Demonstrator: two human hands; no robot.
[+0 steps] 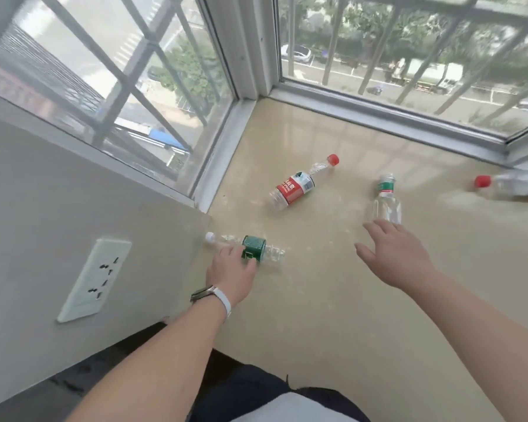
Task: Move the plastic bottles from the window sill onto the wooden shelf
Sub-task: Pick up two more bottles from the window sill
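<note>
Several clear plastic bottles lie on the beige window sill (333, 300). A green-labelled bottle with a white cap (253, 249) lies by the left wall, and my left hand (230, 269) rests on it with fingers curling over the label. A red-labelled bottle with a red cap (296, 187) lies in the middle. A bottle with a green neck band (384, 199) lies to its right; my right hand (393, 254) is spread open just short of its base. A red-capped bottle (512, 185) is at the right edge. The wooden shelf is out of view.
A grey wall (58, 208) with a white socket plate (95, 278) stands at the left. Barred windows (409, 56) close off the sill at the back and left. My watch and wristband sit on the left wrist.
</note>
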